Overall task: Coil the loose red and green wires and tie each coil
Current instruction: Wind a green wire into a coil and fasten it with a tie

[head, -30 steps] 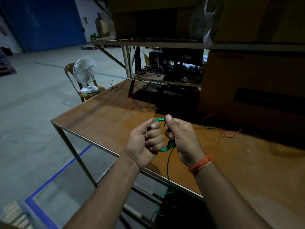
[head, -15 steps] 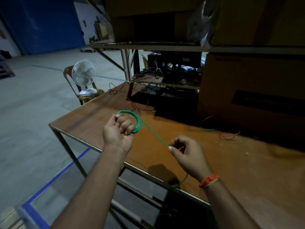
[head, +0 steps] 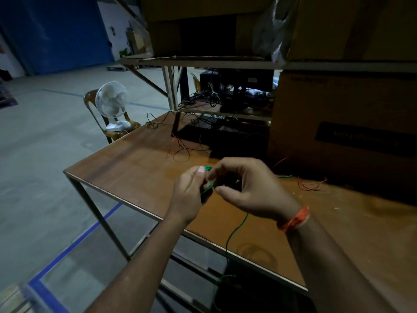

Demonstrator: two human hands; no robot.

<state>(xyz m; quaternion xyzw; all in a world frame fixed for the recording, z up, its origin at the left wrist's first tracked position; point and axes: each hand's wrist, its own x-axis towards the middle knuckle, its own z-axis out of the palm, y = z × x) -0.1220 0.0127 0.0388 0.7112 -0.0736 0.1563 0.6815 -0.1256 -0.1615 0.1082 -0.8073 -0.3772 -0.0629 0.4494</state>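
We see both hands meeting over the middle of the bench [head: 140, 168], held above its brown top. The left hand [head: 191, 195] has its fingers curled around a small coil of green wire [head: 208, 187], thumb up on top of the loops. The right hand [head: 246, 188] sits just beside it at 3 o'clock, fingers bent and fingertips touching the coil; we cannot tell whether it actually pinches a strand, since the fingers hide the contact. A loose tail of the same green wire drops from under the right hand toward 6 o'clock, crosses the near edge of the bench and hangs below it. An orange wristband [head: 295, 219] circles the right wrist.

At 12 o'clock from the hands, loose red wires [head: 180, 152] lie tangled on the bench. At 3 o'clock, more red and green strands [head: 311, 185] lie against a large cardboard box [head: 338, 114]. At 10 o'clock, beyond the bench, a white fan [head: 114, 102] stands on a chair [head: 126, 128].
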